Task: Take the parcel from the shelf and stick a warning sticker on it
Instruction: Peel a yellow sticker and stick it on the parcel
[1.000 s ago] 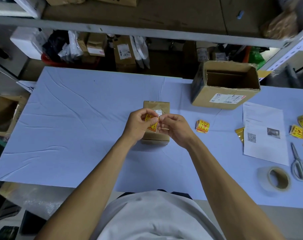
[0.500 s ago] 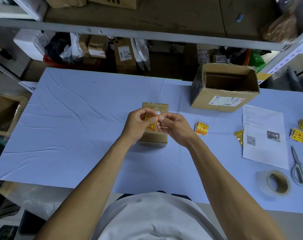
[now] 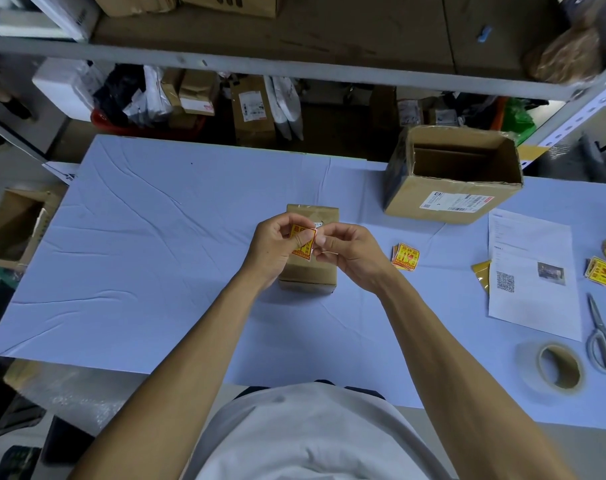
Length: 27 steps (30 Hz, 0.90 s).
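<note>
The parcel (image 3: 310, 261), a small brown cardboard box sealed with clear tape, is lying flat on the worktop (image 3: 156, 271), already off the shelf (image 3: 294, 62). Directly above the parcel both hands are working a warning sticker (image 3: 304, 241), yellow and red with a white edge. The left hand (image 3: 275, 249) is pinching the sticker along its left side, thumb on the printed face. The right hand (image 3: 346, 252) is closing its fingertips on the sticker's right edge, where a sliver of white is showing; this is probably the backing being picked away, though the fingers are hiding the seam.

The sticker is looking thin, light and floppy, so it is likely curling or folding onto itself once the adhesive is bared. It is best held by its edges only, stretched lightly between both hands, keeping skin off the glue. The backing is probably slick, so a nail at a corner seems the way in.

The parcel is looking light and fairly stiff, with a flat top suited to pressing. Its tape strip may be glossy, so the bare cardboard beside the tape is the better landing spot. To the right of the parcel a small stack of spare stickers (image 3: 404, 257) is lying on the worktop.
</note>
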Each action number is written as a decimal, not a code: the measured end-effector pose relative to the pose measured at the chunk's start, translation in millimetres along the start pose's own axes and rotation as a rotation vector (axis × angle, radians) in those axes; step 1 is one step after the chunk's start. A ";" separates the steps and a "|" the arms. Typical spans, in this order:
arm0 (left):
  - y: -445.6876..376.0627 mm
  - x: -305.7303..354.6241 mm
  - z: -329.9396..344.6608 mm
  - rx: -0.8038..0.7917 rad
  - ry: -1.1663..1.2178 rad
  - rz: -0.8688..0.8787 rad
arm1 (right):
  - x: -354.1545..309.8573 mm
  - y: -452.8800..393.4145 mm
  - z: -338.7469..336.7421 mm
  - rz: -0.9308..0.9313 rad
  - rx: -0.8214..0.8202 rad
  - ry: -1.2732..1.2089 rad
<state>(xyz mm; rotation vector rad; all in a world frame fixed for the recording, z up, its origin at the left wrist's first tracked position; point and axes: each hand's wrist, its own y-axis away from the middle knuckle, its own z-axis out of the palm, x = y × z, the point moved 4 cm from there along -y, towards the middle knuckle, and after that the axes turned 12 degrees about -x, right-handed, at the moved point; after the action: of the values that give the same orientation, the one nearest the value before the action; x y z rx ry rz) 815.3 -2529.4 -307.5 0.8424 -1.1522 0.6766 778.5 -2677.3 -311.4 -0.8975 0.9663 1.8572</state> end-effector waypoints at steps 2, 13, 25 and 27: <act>-0.2 -0.2 -0.2 -0.001 0.007 -0.004 | -1.5 -0.4 0.0 0.002 -0.001 0.009; -0.3 -1.9 0.3 -0.033 0.027 -0.039 | -7.5 -0.3 -1.8 0.043 -0.037 0.067; -1.5 7.4 5.4 0.004 -0.184 0.015 | -6.7 0.3 -5.4 0.031 0.034 0.107; -1.8 9.2 8.4 0.003 -0.250 0.057 | -2.5 0.3 -4.4 0.037 0.058 0.041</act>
<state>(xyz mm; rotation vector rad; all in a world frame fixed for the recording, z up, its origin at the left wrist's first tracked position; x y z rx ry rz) 815.1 -2537.2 -297.6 0.9185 -1.4044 0.6318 780.1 -2682.1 -311.1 -0.8911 1.0631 1.8382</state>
